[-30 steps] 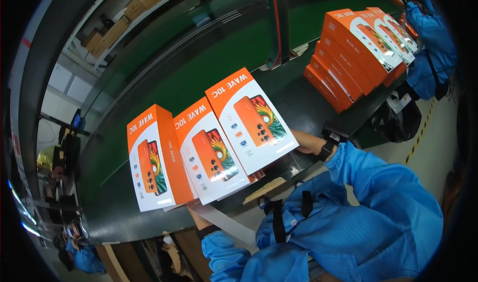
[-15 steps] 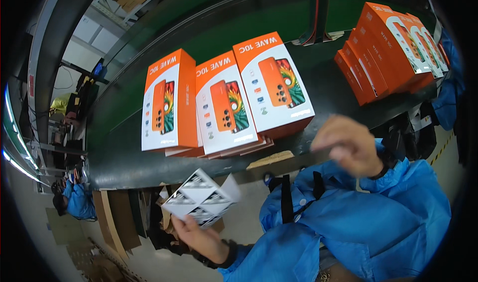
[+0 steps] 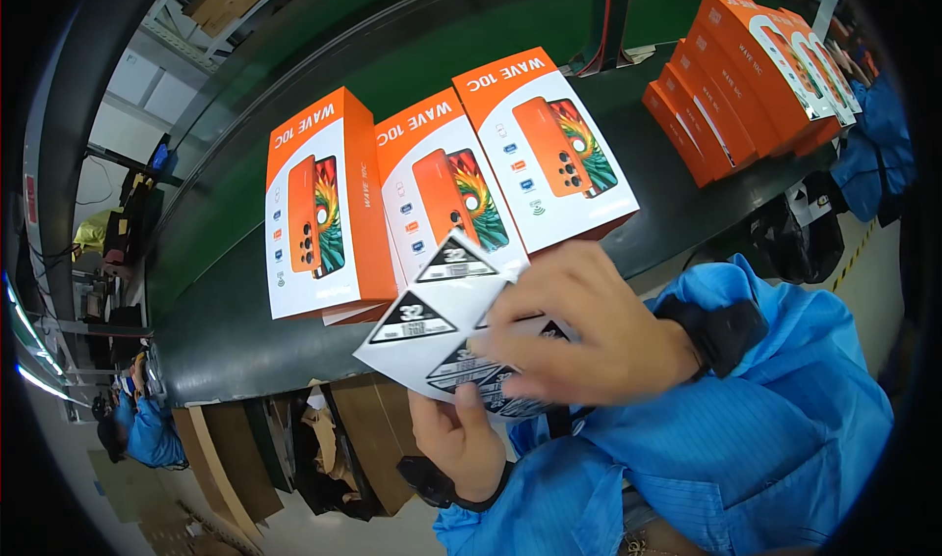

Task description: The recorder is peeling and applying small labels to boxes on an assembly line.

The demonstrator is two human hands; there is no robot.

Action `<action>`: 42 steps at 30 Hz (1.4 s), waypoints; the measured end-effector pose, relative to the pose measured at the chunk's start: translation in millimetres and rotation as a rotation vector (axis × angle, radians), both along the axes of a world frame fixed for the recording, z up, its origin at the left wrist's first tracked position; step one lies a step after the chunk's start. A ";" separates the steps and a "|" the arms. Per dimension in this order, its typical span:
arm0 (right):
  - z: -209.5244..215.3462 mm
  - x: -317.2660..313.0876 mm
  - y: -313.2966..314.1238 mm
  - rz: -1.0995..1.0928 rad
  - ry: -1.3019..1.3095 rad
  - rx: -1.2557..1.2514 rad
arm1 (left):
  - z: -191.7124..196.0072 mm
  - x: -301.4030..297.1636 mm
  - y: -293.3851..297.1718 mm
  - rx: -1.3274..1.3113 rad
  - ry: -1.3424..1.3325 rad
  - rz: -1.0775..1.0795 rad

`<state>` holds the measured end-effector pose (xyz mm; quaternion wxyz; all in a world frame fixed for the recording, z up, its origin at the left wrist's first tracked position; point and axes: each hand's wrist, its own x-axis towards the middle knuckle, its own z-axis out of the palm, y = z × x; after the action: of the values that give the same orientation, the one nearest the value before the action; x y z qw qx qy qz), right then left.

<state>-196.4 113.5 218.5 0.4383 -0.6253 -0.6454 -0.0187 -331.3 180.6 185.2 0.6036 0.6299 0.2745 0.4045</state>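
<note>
Holding up a white sticker sheet [image 3: 444, 311], printed with black triangular labels, near the front edge of a dark workbench [image 3: 245, 350]. Pinching the sheet at its lower edge with the left hand [image 3: 456, 448], with the thumb pressed to the printed face. Reaching across that same face with the right hand [image 3: 589, 330], with bent, blurred fingers hiding some of the labels; impossible to tell whether gripping the sheet or only passing over it. Wearing a blue smock [image 3: 706, 419], with a black strapped device [image 3: 731, 335] on the right wrist and a black wristband [image 3: 432, 482] on the left.

Tilted corner-up, and overlapping in this view the near end of the middle smartphone box [image 3: 442, 183]. Lined up on the bench to either side of that carton: the left smartphone box [image 3: 304, 212] and the right smartphone box [image 3: 549, 154], all in orange and white, with pictured handsets on top.

Piled farther right along the bench: a stack of matching boxes [image 3: 736, 95], near a dark upright post [image 3: 613, 16]. Below the stack, a black plastic bag [image 3: 800, 232]. Visible beyond, a co-worker's blue sleeve [image 3: 873, 149]; at far left, another person in blue [image 3: 155, 433].
</note>
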 end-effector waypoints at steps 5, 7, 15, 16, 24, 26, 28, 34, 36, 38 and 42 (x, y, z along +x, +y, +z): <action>2.1 -21.5 20.9 -0.038 0.019 0.027 | -9.6 -8.2 11.6 0.275 0.106 0.074; 0.3 -23.9 25.8 -0.025 0.044 0.006 | -10.2 -7.6 15.0 0.334 0.110 0.121; -6.1 -34.4 38.8 0.027 0.015 0.052 | -10.7 -13.0 30.8 0.454 0.175 0.065; -8.7 -35.4 40.0 0.001 0.035 0.075 | -11.2 -13.5 31.4 0.452 0.171 0.058; -17.5 -34.0 38.5 -0.096 0.040 0.038 | -18.1 -13.5 32.8 0.625 0.300 0.041; -18.3 -28.7 36.4 -0.049 0.031 0.033 | -15.9 -9.8 29.7 0.664 0.327 0.058; -19.7 -23.5 34.3 -0.027 0.028 0.044 | -16.7 -5.2 26.0 0.703 0.353 0.071; -26.1 -9.1 25.9 0.025 0.007 0.131 | -19.1 -4.3 15.1 0.513 0.398 0.000; -28.9 -6.0 24.3 0.061 -0.001 0.163 | -15.8 -1.3 14.4 0.125 0.145 -0.108; -33.4 -2.0 20.6 0.109 -0.064 0.190 | -20.6 3.2 15.5 -0.005 -0.013 -0.156; -35.0 4.0 10.5 0.240 -0.115 0.106 | -14.3 13.4 20.8 -0.257 -0.108 -0.121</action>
<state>-192.4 124.0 183.5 0.4320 -0.5175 -0.7377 -0.0362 -317.9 201.4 170.9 0.7163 0.5403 0.2527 0.3622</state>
